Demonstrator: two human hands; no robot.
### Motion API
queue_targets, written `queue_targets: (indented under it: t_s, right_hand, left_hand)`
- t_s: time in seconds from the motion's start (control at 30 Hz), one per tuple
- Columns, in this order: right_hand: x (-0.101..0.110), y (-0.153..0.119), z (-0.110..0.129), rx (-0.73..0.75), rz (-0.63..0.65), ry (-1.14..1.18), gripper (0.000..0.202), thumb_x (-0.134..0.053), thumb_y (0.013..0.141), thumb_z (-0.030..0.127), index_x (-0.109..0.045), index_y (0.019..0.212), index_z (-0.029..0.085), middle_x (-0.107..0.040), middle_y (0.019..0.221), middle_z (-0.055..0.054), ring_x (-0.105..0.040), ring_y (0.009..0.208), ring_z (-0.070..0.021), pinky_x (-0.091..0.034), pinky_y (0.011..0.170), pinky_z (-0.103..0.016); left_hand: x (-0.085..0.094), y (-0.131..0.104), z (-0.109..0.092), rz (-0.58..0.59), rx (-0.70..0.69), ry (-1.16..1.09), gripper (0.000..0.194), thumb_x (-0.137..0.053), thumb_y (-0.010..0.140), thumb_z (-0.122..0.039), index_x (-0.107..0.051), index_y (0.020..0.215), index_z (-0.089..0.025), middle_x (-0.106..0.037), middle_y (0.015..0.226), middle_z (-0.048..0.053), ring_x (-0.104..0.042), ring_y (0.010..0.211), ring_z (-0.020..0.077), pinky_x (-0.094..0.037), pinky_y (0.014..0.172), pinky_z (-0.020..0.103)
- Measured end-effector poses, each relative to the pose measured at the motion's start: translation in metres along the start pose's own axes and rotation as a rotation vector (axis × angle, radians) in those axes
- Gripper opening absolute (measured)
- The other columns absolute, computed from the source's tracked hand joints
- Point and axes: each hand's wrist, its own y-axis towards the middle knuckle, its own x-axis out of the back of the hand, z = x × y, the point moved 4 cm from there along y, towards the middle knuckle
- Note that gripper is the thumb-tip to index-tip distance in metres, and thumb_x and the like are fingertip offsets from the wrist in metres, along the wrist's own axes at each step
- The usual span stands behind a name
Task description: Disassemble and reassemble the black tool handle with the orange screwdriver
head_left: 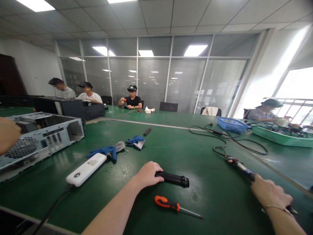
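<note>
My left hand (149,175) is closed around one end of a black tube-shaped casing (174,179), which lies low over the table. In my right hand (270,192) is a slim corded device with exposed inner parts (241,168), its cable running away from the far end. The fingers wrap round its near part, and a metal tip shows beyond the wrist. A screwdriver (168,203) with an orange and black handle lies on the green table, just in front of the casing.
A white power strip (86,169), blue gloves (105,151) and an open metal computer case (49,140) are on the left, beside another person's hand (8,134). A black cable (220,132), blue basket (232,124) and green basket (281,136) lie right. Several people sit around.
</note>
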Motion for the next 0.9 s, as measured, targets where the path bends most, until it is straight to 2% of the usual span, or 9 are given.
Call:
queue_targets:
  t_s: [0.07,0.2,0.37,0.5,0.67,0.77,0.9]
  right_hand:
    - [0.002,-0.012,0.026,0.011,0.063,-0.066,0.036,-0.039,0.081,0.037,-0.067,0.1,0.024,-0.065,0.084,-0.019,-0.063,0.076,-0.0408,-0.042,0.056,-0.049]
    - [0.015,-0.039,0.103,0.229,0.05,-0.105,0.04,-0.04,0.087,0.03,-0.055,0.124,0.026,-0.065,0.099,-0.014,-0.062,0.088,-0.0321,-0.045,0.067,-0.042]
    - [0.028,-0.079,0.194,0.49,0.058,0.059,0.042,-0.045,0.088,0.025,-0.052,0.129,0.023,-0.065,0.107,-0.011,-0.059,0.095,-0.0272,-0.044,0.078,-0.037]
    - [0.038,-0.11,0.245,0.672,0.098,0.243,0.043,-0.049,0.087,0.024,-0.054,0.129,0.027,-0.065,0.112,-0.009,-0.057,0.099,-0.0259,-0.043,0.084,-0.037]
    - [0.056,-0.131,0.279,0.875,0.224,0.432,0.039,-0.051,0.088,0.025,-0.057,0.127,0.028,-0.065,0.115,-0.006,-0.057,0.101,-0.024,-0.043,0.088,-0.037]
    - [0.067,-0.135,0.283,0.956,0.286,0.522,0.035,-0.045,0.093,0.031,-0.058,0.126,0.027,-0.064,0.117,-0.006,-0.057,0.103,-0.0226,-0.042,0.091,-0.037]
    - [0.077,-0.141,0.279,0.977,0.28,0.568,0.037,-0.042,0.095,0.037,-0.054,0.128,0.026,-0.06,0.123,-0.008,-0.054,0.11,-0.0227,-0.04,0.096,-0.039]
  left_hand:
    - [0.0,0.0,0.0,0.006,-0.003,-0.004,0.036,-0.071,0.076,-0.039,-0.07,0.106,-0.019,-0.07,0.104,0.008,-0.062,0.097,0.0255,-0.046,0.086,0.034]
    - [0.0,0.001,-0.001,0.012,-0.004,-0.008,0.036,-0.071,0.075,-0.038,-0.071,0.105,-0.018,-0.07,0.104,0.008,-0.062,0.097,0.0252,-0.046,0.087,0.034]
    - [0.001,0.001,-0.004,0.003,-0.004,-0.008,0.033,-0.071,0.076,-0.037,-0.071,0.103,-0.019,-0.071,0.103,0.007,-0.063,0.096,0.0244,-0.046,0.086,0.033]
    - [0.001,0.002,-0.008,0.023,-0.027,0.006,0.034,-0.071,0.075,-0.038,-0.071,0.104,-0.02,-0.071,0.103,0.006,-0.063,0.096,0.0243,-0.046,0.086,0.032]
    - [0.003,0.002,-0.013,0.033,-0.074,0.044,0.033,-0.073,0.073,-0.04,-0.073,0.098,-0.019,-0.072,0.098,0.007,-0.064,0.094,0.0249,-0.044,0.09,0.034]
    - [0.002,0.002,-0.018,0.028,-0.114,0.05,0.032,-0.073,0.072,-0.044,-0.074,0.091,-0.019,-0.073,0.089,0.006,-0.065,0.088,0.0241,-0.045,0.086,0.034]
    - [0.003,0.002,-0.024,-0.026,-0.172,0.067,0.031,-0.076,0.069,-0.039,-0.073,0.092,-0.018,-0.072,0.092,0.006,-0.064,0.089,0.0239,-0.046,0.084,0.033]
